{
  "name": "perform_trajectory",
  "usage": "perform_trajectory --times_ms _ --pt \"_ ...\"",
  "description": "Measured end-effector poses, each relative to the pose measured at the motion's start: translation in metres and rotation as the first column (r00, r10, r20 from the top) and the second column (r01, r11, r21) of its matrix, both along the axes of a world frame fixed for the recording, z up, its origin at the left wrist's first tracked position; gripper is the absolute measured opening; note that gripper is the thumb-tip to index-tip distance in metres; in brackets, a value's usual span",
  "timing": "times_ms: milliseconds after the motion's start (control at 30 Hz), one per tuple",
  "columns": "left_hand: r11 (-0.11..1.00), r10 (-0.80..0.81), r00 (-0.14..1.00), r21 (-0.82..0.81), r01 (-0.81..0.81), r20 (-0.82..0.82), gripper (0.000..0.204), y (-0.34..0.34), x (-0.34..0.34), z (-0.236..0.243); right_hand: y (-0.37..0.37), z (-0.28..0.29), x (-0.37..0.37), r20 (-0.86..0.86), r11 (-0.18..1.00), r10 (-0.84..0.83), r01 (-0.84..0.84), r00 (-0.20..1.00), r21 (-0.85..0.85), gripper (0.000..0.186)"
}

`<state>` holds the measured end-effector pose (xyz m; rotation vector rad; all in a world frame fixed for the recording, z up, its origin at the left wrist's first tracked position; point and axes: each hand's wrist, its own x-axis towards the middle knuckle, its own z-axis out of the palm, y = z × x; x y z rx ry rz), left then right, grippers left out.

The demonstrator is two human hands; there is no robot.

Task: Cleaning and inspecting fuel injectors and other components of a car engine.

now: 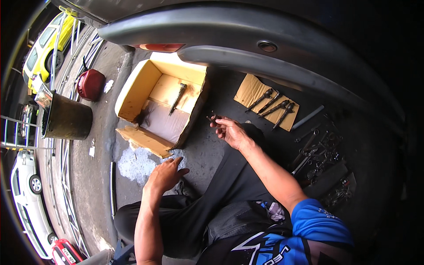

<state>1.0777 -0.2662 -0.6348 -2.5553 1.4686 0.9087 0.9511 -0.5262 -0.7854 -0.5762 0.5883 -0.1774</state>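
Note:
My right hand is raised over the floor between the cardboard box and the flat cardboard. Its fingers are curled, with a small dark thing at their tips, too small to make out. Just in front of the box's torn flap hovers my left hand, holding nothing, fingers apart. Inside the open cardboard box lies one dark fuel injector. Several similar injectors rest side by side on a flat piece of cardboard to the right.
A vehicle's dark bumper overhangs the far side. Wrenches and other tools lie at the right, near a grey tube. On the left stand a black bucket and a red container. A pale stain marks the floor.

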Motion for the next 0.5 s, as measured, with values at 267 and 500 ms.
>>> perform_trajectory --times_ms 267,500 --pt "1.000 0.018 1.000 0.021 -0.018 0.000 0.059 0.002 -0.001 0.001 0.003 -0.001 0.002 0.002 1.000 0.010 -0.010 1.000 -0.017 0.016" --pt "0.995 0.073 0.997 0.076 -0.070 -0.027 0.063 -0.008 -0.005 0.007 0.000 -0.006 0.000 0.015 0.999 -0.010 0.011 1.000 -0.032 0.021"
